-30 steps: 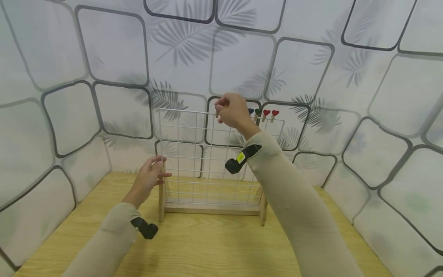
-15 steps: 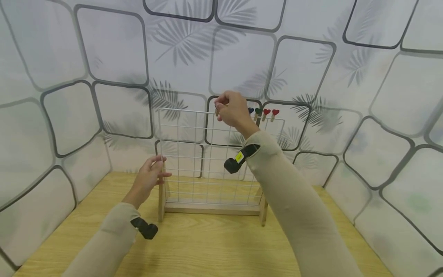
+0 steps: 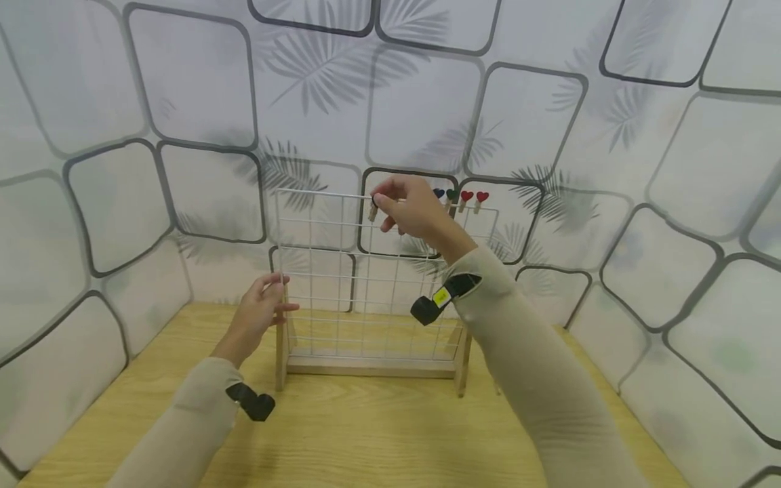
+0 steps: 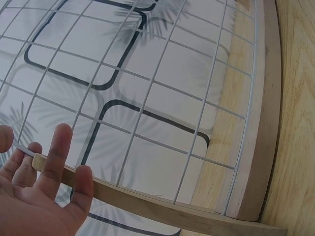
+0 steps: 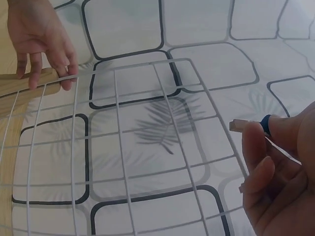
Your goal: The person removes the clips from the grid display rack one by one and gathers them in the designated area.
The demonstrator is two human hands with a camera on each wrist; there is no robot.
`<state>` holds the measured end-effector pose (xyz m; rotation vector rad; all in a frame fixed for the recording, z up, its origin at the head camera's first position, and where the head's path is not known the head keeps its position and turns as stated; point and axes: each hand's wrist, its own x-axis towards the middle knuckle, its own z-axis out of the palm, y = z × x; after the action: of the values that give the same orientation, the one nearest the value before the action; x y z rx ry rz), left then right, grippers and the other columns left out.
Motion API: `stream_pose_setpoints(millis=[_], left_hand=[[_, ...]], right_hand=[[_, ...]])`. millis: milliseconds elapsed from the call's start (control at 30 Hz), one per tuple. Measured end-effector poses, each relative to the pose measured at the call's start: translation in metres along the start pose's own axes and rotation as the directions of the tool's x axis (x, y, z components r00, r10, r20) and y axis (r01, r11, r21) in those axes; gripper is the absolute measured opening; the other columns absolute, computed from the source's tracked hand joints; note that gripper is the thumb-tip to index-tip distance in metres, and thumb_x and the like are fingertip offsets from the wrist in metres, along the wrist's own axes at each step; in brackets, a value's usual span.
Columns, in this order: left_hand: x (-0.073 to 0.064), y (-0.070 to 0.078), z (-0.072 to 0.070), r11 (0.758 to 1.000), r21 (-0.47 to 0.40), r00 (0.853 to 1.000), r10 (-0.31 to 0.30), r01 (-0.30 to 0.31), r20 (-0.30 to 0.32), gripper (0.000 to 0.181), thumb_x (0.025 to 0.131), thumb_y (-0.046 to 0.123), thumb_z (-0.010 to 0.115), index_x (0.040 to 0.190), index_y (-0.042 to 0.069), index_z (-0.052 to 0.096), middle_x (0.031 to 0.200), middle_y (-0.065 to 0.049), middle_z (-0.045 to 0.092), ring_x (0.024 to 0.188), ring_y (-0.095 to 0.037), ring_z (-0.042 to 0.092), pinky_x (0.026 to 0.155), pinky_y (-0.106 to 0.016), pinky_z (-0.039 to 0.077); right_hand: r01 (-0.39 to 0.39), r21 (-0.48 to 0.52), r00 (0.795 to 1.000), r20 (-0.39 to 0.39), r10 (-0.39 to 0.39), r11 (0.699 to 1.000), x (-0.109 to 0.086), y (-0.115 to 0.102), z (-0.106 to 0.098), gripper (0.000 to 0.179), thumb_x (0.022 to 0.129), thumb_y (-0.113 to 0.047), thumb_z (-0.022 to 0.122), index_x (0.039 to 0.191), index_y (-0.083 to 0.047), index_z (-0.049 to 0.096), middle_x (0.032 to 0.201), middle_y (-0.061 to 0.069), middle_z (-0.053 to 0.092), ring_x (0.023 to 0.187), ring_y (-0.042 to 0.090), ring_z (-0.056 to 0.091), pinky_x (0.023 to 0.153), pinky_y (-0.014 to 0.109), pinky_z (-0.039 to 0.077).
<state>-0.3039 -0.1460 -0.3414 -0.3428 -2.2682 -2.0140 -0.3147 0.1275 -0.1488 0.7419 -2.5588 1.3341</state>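
My right hand (image 3: 417, 207) pinches a small wooden clothespin (image 5: 238, 125) with a dark blue top (image 5: 266, 124), by the top wire of a white wire grid rack (image 3: 342, 278). In the right wrist view the clothespin's wooden end sits just beside that edge wire. A second bit of wood (image 5: 241, 188) shows lower by the fingers, mostly hidden. My left hand (image 3: 259, 312) holds the rack's left edge at the top of its wooden post (image 4: 123, 196), thumb and a finger at the wire, other fingers spread.
On the top wire, right of my right hand, several heart clothespins stand in a row: a blue heart (image 3: 438, 194), a green heart (image 3: 451, 194) and two red hearts (image 3: 482, 197). The rack's wooden base (image 3: 372, 366) stands on a wood-grain table (image 3: 366, 434) before patterned walls.
My right hand has shifted slightly left and down with its wrist turned, so more of the clothespin shows below the fingers. My left hand stays at the rack's edge.
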Motion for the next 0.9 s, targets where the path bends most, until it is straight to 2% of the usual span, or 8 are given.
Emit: stream_pose_setpoints(millis=[200,400,567,667,900], left_hand=[[0.000,0.001,-0.001,1.000,0.008,1.000,0.007,-0.007,0.001,0.057,0.108,0.032,0.032,0.153,0.003,0.016,0.157,-0.013,0.026,0.111,-0.021,0.060,0.092,-0.043,0.045],[0.000,0.001,-0.001,1.000,0.007,1.000,0.001,-0.001,0.001,0.057,0.107,0.033,0.032,0.153,0.003,0.016,0.156,-0.014,0.026,0.110,-0.020,0.060,0.092,-0.042,0.045],[-0.001,0.001,-0.001,1.000,-0.007,1.000,-0.004,0.004,-0.003,0.056,0.107,0.032,0.033,0.153,0.003,0.018,0.156,-0.013,0.027,0.110,-0.020,0.060,0.096,-0.045,0.042],[-0.001,0.000,-0.001,1.000,-0.006,1.000,0.002,-0.002,-0.009,0.057,0.107,0.033,0.033,0.152,0.002,0.019,0.156,-0.013,0.028,0.109,-0.019,0.061,0.099,-0.047,0.041],[0.001,0.001,-0.002,1.000,-0.005,1.000,0.004,-0.004,-0.014,0.058,0.107,0.035,0.035,0.152,0.002,0.021,0.154,-0.013,0.032,0.101,-0.011,0.062,0.096,-0.044,0.043]], right_hand=[[-0.056,-0.003,0.998,0.016,0.056,0.998,-0.018,0.022,-0.007,0.020,0.102,-0.018,0.053,0.115,-0.006,0.062,0.118,0.009,0.061,0.073,0.024,0.067,0.057,0.031,0.048],[-0.105,-0.019,0.994,0.021,0.105,0.994,-0.035,0.049,-0.016,0.023,0.102,-0.020,0.053,0.117,-0.005,0.061,0.114,0.011,0.062,0.073,0.023,0.066,0.059,0.035,0.049],[-0.144,-0.026,0.989,0.031,0.145,0.989,-0.052,0.072,-0.025,0.024,0.102,-0.021,0.053,0.118,-0.006,0.061,0.112,0.017,0.062,0.078,0.029,0.065,0.059,0.034,0.049],[-0.172,-0.011,0.984,0.034,0.172,0.985,-0.065,0.087,-0.030,0.025,0.102,-0.020,0.053,0.120,-0.003,0.060,0.113,0.020,0.060,0.079,0.029,0.064,0.058,0.031,0.048],[-0.245,0.048,0.970,0.013,0.244,0.968,-0.099,0.134,-0.047,0.030,0.102,-0.022,0.054,0.119,0.002,0.056,0.109,0.018,0.060,0.076,0.022,0.063,0.063,0.037,0.049]])
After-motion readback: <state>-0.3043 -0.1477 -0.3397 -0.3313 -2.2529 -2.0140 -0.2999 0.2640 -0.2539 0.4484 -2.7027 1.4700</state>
